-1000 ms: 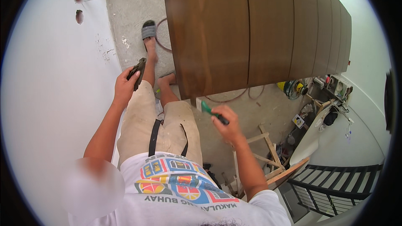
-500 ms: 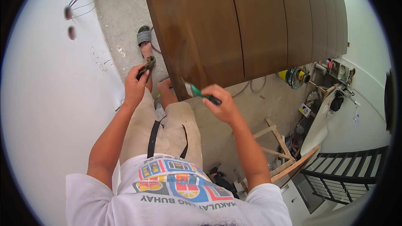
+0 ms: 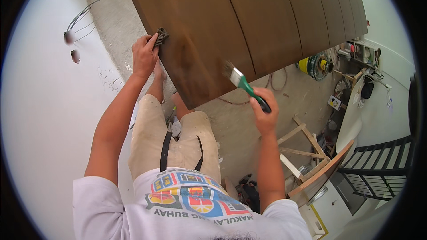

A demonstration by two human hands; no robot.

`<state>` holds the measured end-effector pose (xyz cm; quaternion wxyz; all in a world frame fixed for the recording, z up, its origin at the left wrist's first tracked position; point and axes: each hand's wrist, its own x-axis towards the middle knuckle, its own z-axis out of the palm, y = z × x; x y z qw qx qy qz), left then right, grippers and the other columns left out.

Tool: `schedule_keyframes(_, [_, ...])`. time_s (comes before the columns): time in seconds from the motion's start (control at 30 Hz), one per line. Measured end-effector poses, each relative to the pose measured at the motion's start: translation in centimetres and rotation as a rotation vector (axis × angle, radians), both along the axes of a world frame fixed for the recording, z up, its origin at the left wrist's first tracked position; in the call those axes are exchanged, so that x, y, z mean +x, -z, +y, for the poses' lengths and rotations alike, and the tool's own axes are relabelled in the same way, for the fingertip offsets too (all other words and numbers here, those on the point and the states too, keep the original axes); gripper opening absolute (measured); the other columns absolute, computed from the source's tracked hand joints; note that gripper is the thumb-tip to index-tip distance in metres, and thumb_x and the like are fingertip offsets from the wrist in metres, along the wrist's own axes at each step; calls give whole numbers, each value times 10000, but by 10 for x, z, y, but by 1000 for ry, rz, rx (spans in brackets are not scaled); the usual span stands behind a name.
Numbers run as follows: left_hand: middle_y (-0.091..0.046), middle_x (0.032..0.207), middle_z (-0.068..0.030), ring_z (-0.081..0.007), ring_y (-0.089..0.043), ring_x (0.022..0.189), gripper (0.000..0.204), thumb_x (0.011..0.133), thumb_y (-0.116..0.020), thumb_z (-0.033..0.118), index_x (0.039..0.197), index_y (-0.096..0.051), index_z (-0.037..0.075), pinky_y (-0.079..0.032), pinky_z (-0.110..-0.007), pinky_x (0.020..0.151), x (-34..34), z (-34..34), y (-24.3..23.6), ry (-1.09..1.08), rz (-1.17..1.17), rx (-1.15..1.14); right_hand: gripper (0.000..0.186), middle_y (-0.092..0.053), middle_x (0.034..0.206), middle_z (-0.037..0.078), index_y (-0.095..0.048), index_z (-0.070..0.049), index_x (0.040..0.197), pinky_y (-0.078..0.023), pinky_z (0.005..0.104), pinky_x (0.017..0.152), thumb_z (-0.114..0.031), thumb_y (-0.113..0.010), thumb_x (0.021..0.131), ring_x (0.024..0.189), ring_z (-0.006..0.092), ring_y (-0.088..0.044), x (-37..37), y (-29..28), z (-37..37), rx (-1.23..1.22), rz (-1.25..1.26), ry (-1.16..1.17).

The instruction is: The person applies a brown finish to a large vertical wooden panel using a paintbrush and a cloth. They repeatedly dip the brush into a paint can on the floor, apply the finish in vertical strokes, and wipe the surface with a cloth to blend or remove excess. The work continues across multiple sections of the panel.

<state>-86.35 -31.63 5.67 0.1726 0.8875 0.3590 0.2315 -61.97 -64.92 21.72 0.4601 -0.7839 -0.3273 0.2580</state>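
My right hand [image 3: 265, 109] is wrapped round the handle of a paintbrush [image 3: 242, 82], green and black with a pale metal band. Its dark bristles point up and left, over the near end of a brown wooden panel [image 3: 213, 26]. In my left hand [image 3: 145, 55] is a bunched dark cloth [image 3: 161, 37], at the panel's left edge; the fingers are closed on it. The panel surface looks glossy, with a darker patch near the closest corner. Dark grooves divide it into several sections.
A white wall [image 3: 58, 120] with loose wires [image 3: 80, 20] runs along my left. To the right, a yellow-and-black round container [image 3: 315, 66] stands by the panel. A wooden frame [image 3: 307, 144], a curved board [image 3: 320, 169] and a black railing [image 3: 378, 169] lie farther right.
My left hand with the cloth has moved up to the panel's left edge. The right hand and paintbrush have shifted right, away from the panel's near corner. The whole view has turned slightly.
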Motion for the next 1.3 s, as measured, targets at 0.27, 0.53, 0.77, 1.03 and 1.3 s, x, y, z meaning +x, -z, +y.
schedule_keyframes(0.27, [-631, 990, -88, -310, -618, 950, 456, 781, -720, 44, 1236, -700, 70, -461, -440, 877, -12, -199, -15, 558, 7, -347, 202, -714, 1129, 148, -720, 16, 1090, -543, 360, 920, 18, -740, 889, 1024, 264, -693, -28, 12, -141, -279, 23, 214])
schedule_keyframes(0.53, [-708, 879, -150, -348, -697, 784, 310, 864, -680, -40, 1132, -760, 91, -536, -481, 667, 18, 26, 12, 161, -2, 35, 179, -674, 1167, 115, -703, 33, 1121, -538, 329, 943, 9, -710, 944, 1049, 212, -677, -40, 32, -195, -396, 86, 316])
schedule_keyframes(0.77, [-665, 999, -109, -324, -649, 907, 413, 805, -717, 55, 1216, -722, 100, -497, -474, 782, 35, -14, -5, 354, 28, -30, 202, -684, 1055, 100, -720, 14, 1105, -518, 319, 876, -45, -760, 916, 993, 191, -656, -57, 42, -212, -569, 115, 365])
schedule_keyframes(1.03, [-587, 1194, -66, -274, -572, 1118, 604, 824, -631, 73, 1415, -659, 198, -412, -447, 987, 61, -68, -7, 605, 211, -87, 203, -665, 1002, 112, -725, 8, 1092, -499, 340, 910, -89, -737, 914, 951, 228, -649, -70, 35, -191, -742, 226, 417])
schedule_keyframes(1.3, [-628, 1290, -95, -318, -574, 1200, 503, 944, -557, 71, 1436, -632, 146, -430, -483, 1000, 149, 286, 25, 11, 273, 254, 211, -680, 1048, 130, -717, 9, 1100, -515, 386, 925, -60, -733, 901, 1012, 276, -668, -76, 27, -178, -918, 200, 517])
